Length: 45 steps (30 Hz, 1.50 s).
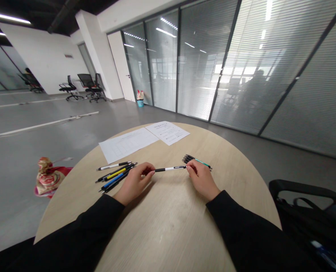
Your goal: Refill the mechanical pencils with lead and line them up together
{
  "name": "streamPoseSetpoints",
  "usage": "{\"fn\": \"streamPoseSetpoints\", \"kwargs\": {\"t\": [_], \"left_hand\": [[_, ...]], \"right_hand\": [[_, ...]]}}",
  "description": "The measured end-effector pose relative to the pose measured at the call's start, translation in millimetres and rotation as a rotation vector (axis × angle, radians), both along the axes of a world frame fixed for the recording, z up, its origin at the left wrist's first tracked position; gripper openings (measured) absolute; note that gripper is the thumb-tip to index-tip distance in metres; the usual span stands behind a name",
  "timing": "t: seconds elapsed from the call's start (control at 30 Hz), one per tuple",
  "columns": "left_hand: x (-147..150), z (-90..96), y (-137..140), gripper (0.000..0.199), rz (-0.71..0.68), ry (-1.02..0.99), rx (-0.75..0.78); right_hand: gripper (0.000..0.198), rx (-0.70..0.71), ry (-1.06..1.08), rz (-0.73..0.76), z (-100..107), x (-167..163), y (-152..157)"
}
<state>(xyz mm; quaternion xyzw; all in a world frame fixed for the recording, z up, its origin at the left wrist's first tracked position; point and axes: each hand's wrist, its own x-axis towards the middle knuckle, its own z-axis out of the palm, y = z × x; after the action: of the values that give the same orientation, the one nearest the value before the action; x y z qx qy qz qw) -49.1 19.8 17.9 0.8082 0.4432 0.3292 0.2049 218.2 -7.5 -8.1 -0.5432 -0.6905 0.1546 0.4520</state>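
A black-and-white pen (170,169) is stretched level between my two hands, just over the round wooden table (162,226). My left hand (136,181) pinches its black end, and my right hand (200,177) pinches the other end, where a dark clip shows. Left of my left hand lies a loose pile of pens, among them a yellow pen (115,173), a blue pen (113,182) and a white pen (114,165). Behind my right hand several dark pens (188,158) lie side by side, one with a green barrel; my fingers partly hide them.
Two printed paper sheets, a wide sheet (128,143) and a smaller sheet (168,132), lie at the table's far side. A black chair (304,192) with a bag stands close on the right. On the floor at left sits a red patterned bag (50,177).
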Motion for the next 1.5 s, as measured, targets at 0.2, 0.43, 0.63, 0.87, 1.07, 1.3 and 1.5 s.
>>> {"fn": "streamPoseSetpoints", "kwargs": {"t": [0.2,0.43,0.63,0.87,1.07,1.3,1.5], "left_hand": [[0.5,0.2,-0.6,0.016,0.003,0.000,0.007],[0.8,0.2,-0.6,0.017,0.005,-0.002,-0.004],[1.5,1.7,-1.8,0.016,0.010,0.002,-0.003],[1.1,0.8,-0.7,0.017,0.005,-0.002,-0.010],[0.5,-0.2,-0.4,0.016,0.000,-0.007,-0.004],[0.9,0.8,-0.8,0.016,0.005,-0.005,-0.001],[0.6,0.4,-0.7,0.016,0.005,0.004,-0.002]], "right_hand": [[0.018,0.010,0.002,0.007,-0.1,-0.6,0.4],[0.021,0.020,0.003,0.013,-1.5,-0.4,0.9],[0.022,-0.001,0.000,0.014,2.4,-1.2,-0.6],[0.023,-0.004,-0.002,0.010,5.2,-1.9,-1.9],[0.023,0.003,-0.001,0.014,6.0,-1.7,-2.0],[0.024,-0.007,0.001,0.021,3.8,-1.6,-0.9],[0.025,-0.010,0.007,0.020,4.2,-1.6,-1.3]]}}
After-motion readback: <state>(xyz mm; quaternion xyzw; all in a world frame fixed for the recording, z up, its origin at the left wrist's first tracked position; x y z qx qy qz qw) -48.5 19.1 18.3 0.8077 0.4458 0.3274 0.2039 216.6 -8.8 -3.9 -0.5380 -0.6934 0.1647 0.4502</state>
